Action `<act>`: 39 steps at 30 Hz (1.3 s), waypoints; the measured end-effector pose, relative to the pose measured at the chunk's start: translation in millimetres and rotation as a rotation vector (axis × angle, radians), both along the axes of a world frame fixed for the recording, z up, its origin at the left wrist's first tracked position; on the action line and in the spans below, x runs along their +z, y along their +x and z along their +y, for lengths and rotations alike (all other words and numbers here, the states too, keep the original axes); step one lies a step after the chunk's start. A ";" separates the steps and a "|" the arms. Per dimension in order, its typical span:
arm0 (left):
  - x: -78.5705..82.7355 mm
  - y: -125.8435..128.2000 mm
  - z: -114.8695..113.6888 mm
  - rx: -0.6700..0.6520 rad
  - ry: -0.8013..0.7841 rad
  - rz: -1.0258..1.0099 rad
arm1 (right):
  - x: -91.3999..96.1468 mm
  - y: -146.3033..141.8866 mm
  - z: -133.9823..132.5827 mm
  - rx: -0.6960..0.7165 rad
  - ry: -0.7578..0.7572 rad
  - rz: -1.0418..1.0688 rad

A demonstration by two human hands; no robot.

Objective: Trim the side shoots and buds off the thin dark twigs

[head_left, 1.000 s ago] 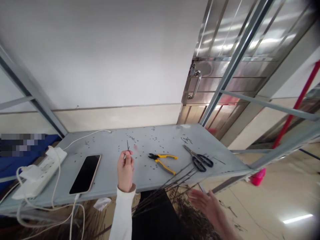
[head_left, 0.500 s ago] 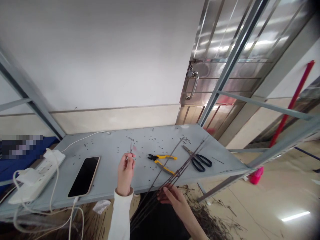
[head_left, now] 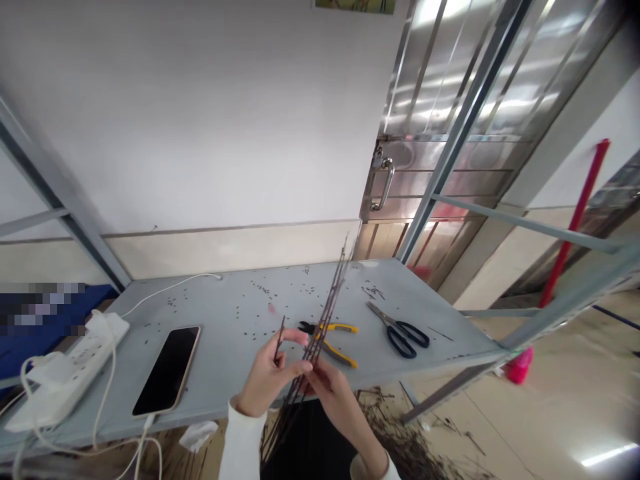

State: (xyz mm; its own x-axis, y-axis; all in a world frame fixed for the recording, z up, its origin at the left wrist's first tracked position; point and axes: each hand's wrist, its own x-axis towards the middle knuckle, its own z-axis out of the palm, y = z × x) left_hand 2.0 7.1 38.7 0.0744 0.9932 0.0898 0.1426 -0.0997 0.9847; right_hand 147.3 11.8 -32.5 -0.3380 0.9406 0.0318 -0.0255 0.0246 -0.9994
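Left hand (head_left: 265,381) nearly closed, pinching a short dark stem (head_left: 279,340), right hand (head_left: 336,400) curled shut round a bundle of long thin dark stems (head_left: 320,340) held upright over the grey tabletop (head_left: 225,320); best keep that bundle gripped low and steady.

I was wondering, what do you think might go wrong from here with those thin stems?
The long stems in the right hand could swing and knock the pliers just beyond them. The short stem pinched in the left hand might poke a finger. Loose dark bits on the table could also get onto the phone.
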 end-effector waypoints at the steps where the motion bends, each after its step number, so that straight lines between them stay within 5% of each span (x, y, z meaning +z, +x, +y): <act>1: -0.2 -1.2 -0.3 -0.029 -0.013 0.004 | 0.7 -4.2 0.8 0.008 0.009 -0.017; 15: -22.5 -13.3 10.4 0.357 0.045 0.098 | -1.8 -22.7 2.2 0.015 0.045 -0.087; 21: -19.2 -13.8 17.8 0.346 0.213 0.124 | -3.1 -25.4 1.8 0.024 0.054 -0.125; 26: -22.7 -7.7 20.5 0.257 0.062 -0.024 | -1.0 -27.3 2.0 0.000 0.073 -0.149; 39: -29.9 -2.1 26.0 0.337 -0.070 -0.381 | -7.2 -21.1 5.3 -0.097 -0.071 -0.038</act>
